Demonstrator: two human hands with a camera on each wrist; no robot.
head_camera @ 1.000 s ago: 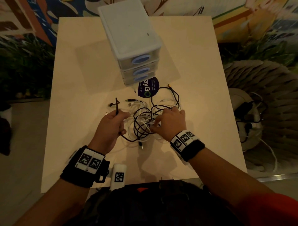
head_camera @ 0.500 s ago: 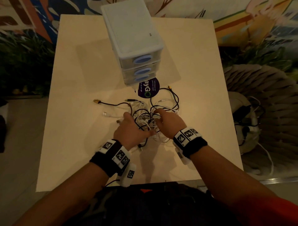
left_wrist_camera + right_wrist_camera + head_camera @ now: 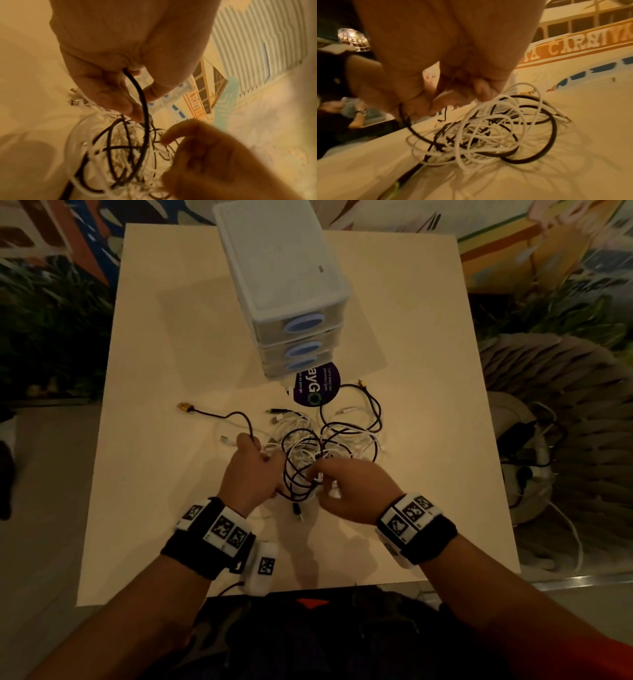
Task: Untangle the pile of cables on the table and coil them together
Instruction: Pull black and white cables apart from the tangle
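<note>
Since half a second ago, both hands have drawn back toward the table's 6 o'clock edge, and the right hand has lifted off the pile.

On the square cream-coloured table (image 3: 164,344), a white three-drawer plastic organiser with blue oval handles (image 3: 284,278) stands at 12 o'clock, its near foot on a round dark purple sticker (image 3: 320,386). The tangled pile of black and white cables (image 3: 322,446) lies at the table's centre, with one black strand ending in a gold plug (image 3: 185,407) at 10 o'clock. The left hand (image 3: 251,474), at the pile's 9 o'clock, curls its fingers (image 3: 109,88) round a black cable (image 3: 143,108). The right hand (image 3: 356,491), at 5 o'clock, pinches a thin dark strand from the pile between thumb and fingertips (image 3: 440,100).
</note>
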